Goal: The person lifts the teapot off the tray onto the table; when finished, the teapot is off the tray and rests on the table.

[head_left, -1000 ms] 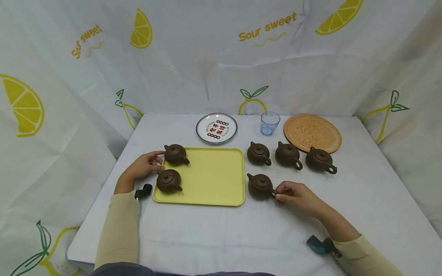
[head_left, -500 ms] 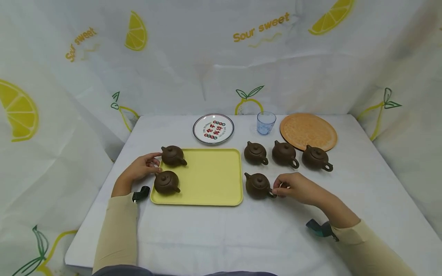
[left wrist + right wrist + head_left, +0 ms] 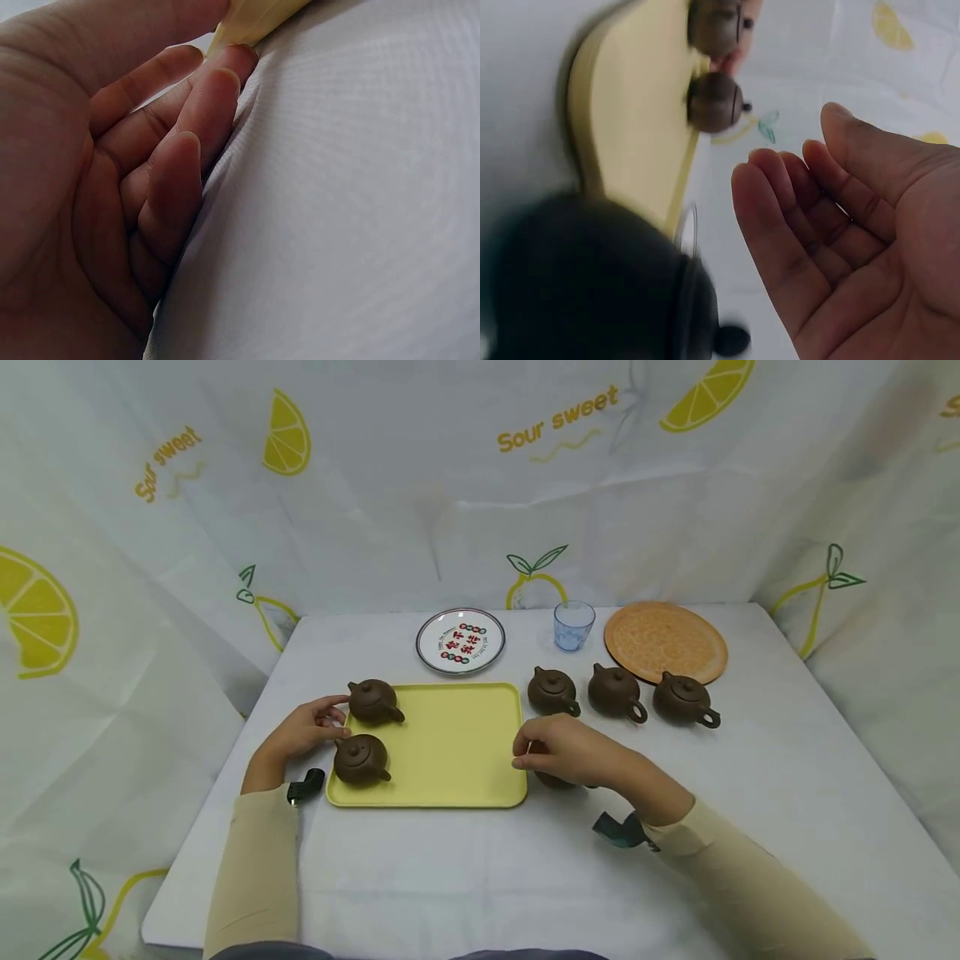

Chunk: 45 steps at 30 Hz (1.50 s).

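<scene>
White cloth printed with lemons hangs behind a white table. At left, the left hand touches the left edge of a yellow tray, fingers loosely bent, thumb and forefinger apart. An upper teapot and a lower teapot, both brown, stand on the tray along that edge. Beyond the tray lies a printed plate. The right hand, thumb and fingers apart, holding nothing, is over a near teapot just beside the tray's right edge. Farther back stand three brown teapots in a row and a blue glass; rightmost, a round orange mat.
</scene>
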Motion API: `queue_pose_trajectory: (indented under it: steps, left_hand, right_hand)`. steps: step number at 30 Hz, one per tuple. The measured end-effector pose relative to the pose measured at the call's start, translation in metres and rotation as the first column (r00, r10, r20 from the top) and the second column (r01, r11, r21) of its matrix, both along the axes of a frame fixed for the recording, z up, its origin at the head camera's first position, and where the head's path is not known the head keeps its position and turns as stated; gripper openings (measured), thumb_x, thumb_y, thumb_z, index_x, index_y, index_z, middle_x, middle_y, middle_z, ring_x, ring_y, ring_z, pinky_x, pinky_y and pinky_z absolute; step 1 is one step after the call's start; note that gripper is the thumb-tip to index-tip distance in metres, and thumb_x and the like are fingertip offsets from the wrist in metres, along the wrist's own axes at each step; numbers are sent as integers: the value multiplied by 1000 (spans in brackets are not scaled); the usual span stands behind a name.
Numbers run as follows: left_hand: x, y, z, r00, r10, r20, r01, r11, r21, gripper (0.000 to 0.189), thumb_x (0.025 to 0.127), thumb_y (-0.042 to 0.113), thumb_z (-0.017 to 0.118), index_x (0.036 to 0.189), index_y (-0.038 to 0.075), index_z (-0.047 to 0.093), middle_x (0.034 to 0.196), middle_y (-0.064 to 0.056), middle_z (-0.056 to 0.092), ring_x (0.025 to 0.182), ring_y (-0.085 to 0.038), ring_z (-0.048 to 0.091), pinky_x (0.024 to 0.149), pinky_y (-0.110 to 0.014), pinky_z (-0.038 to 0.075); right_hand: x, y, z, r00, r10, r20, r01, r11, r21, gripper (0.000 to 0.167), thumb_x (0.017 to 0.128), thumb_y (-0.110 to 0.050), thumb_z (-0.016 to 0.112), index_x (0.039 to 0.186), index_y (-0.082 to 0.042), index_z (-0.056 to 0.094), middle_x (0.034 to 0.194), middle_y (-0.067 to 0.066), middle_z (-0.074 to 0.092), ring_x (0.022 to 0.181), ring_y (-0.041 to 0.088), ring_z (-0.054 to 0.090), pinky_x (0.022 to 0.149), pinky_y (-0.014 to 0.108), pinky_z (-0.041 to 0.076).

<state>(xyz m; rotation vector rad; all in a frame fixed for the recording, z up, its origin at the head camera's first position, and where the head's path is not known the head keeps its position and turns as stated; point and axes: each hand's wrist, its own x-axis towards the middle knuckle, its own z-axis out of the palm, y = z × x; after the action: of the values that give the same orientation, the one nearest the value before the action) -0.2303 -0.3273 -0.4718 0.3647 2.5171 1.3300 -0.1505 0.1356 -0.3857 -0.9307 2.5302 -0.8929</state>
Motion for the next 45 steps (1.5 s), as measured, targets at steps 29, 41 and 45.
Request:
queue_pose_trajectory:
  steps: [29, 41, 45]
  left_hand:
    - [-7, -5, -11, 1000, 25, 2, -25, 1000, 2, 70, 79, 16, 82, 140, 4, 49, 99, -13, 62, 74, -15, 59, 68, -24, 48]
    - [-5, -3, -10, 999, 36, -3, -36, 999, -5, 69, 79, 14, 82, 139, 4, 50, 98, -12, 62, 73, -14, 57, 69, -24, 46]
    - [-5, -3, -7, 1000, 19, 1, -19, 1000, 1, 70, 81, 10, 80, 141, -1, 47, 100, -14, 61, 71, -11, 55, 67, -23, 45]
  right_hand:
    - [-4, -190, -65, 993, -96, -71, 92, 995, -48, 20, 90, -34, 70, 85, -15, 68, 75, -11, 59, 67, 5, 53, 60, 22, 43]
    - [-7, -188, -67, 987, -137, -80, 125, 983, -135, 12, 90, -24, 72, 84, -14, 70, 78, -10, 60, 70, 5, 53, 63, 21, 43]
    - [-10, -181, -68, 985, -169, -33, 159, 966, -202, 11, 90, -23, 72, 85, -14, 70, 80, -10, 60, 72, 6, 53, 67, 22, 44]
